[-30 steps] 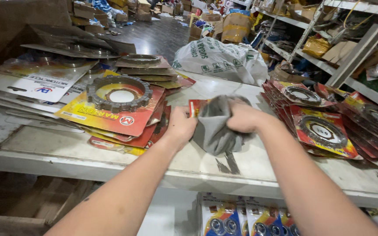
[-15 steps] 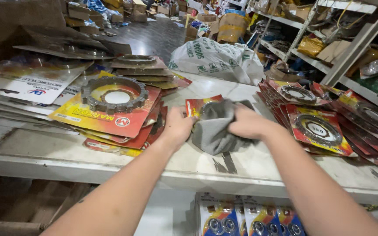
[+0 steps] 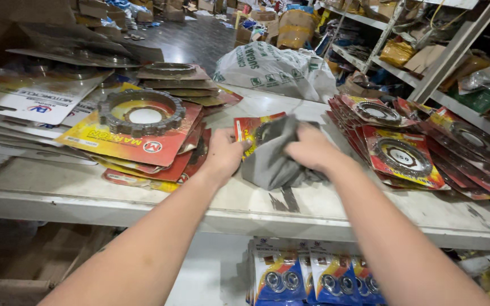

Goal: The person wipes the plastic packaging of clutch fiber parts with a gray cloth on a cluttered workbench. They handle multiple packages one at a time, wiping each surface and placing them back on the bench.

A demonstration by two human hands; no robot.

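- Grey cloth sits bunched on the white shelf top, between my two hands, draped over a red-and-yellow carded pack that carries a dark metal ring — only the pack's upper left corner shows past the fabric.
- My left hand rests on the pack's left edge, fingers curled down against it; I judge this pins the pack flat so it cannot slide under the cloth.
- My right hand is closed over the top of the cloth, fingers pressed into the folds, gripping a wad of it against the pack — a hold that suits rubbing the surface beneath.
- To the left lies a fanned heap of similar carded packs, the top one bearing a toothed clutch plate; to the right another spread of red packs overlaps along the shelf.
- Behind stands a white printed sack; below the shelf hang blue blister packs.
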